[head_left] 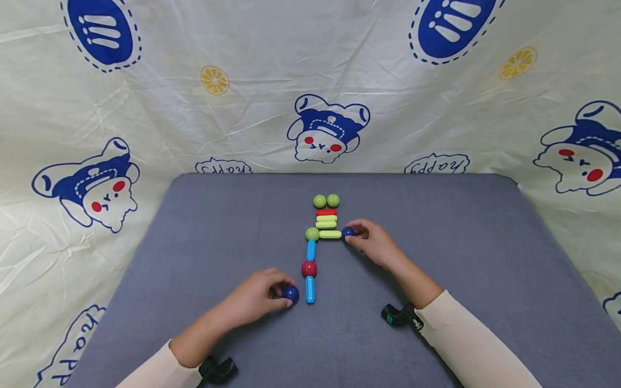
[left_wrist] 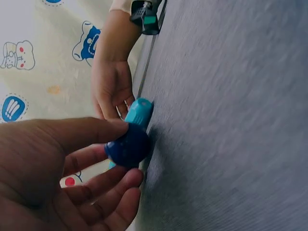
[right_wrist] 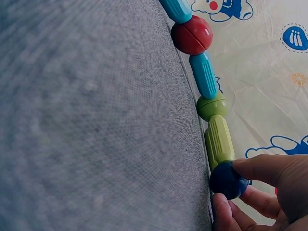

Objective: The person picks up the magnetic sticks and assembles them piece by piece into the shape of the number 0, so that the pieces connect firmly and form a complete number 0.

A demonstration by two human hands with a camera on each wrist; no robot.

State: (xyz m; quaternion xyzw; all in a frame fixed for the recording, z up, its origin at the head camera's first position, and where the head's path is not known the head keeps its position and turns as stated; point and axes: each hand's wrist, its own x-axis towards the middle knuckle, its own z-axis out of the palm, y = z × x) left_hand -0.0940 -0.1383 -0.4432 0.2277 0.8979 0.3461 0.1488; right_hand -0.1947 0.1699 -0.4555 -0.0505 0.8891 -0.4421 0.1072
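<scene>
While pinched in each hand, left (head_left: 257, 296) and right (head_left: 373, 242), one blue ball (head_left: 290, 293).

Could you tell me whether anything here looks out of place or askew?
Nothing stands out. The rods and balls lie in neat lines on the grey mat. The left hand pinches a blue ball beside the lower blue rod; the right hand holds another ball against the green rod.

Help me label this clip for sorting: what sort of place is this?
Probably a makeshift tabletop play or recording spot: a grey fabric-covered table, a cream cartoon-bear printed backdrop sheet, and colourful plastic rod-and-ball toy pieces between both hands.
</scene>
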